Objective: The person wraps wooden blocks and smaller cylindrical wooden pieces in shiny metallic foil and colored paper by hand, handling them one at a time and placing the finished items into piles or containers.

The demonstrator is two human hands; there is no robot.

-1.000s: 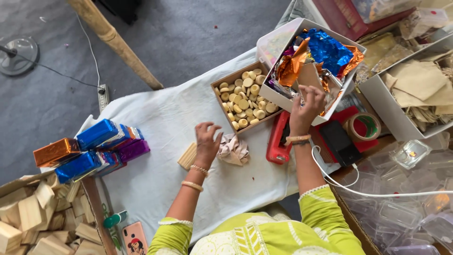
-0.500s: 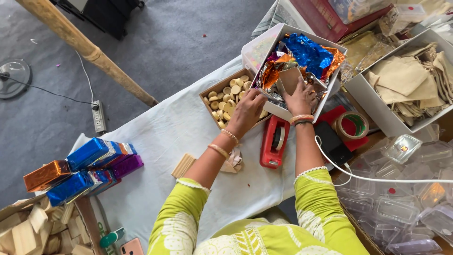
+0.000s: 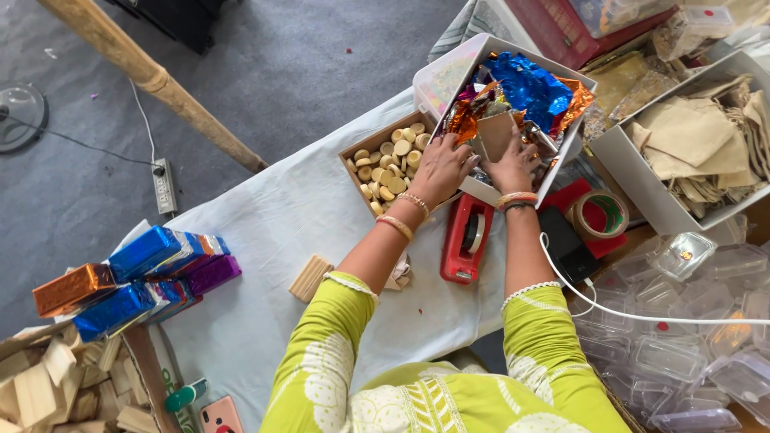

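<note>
White cloth table [image 3: 273, 240]: two hands [image 3: 481, 164] in one foil box [image 3: 561, 164].

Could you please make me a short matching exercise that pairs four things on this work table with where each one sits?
Things:
1. red tape dispenser
2. box of round wooden discs
3. foil-wrapped blocks
4. white box of shiny foil sheets

Places:
A. piled at the cloth's left edge
B. under both hands, left hand and right hand
C. between the person's forearms
D. just left of the left hand

Pairs: 1-C, 2-D, 3-A, 4-B
</note>
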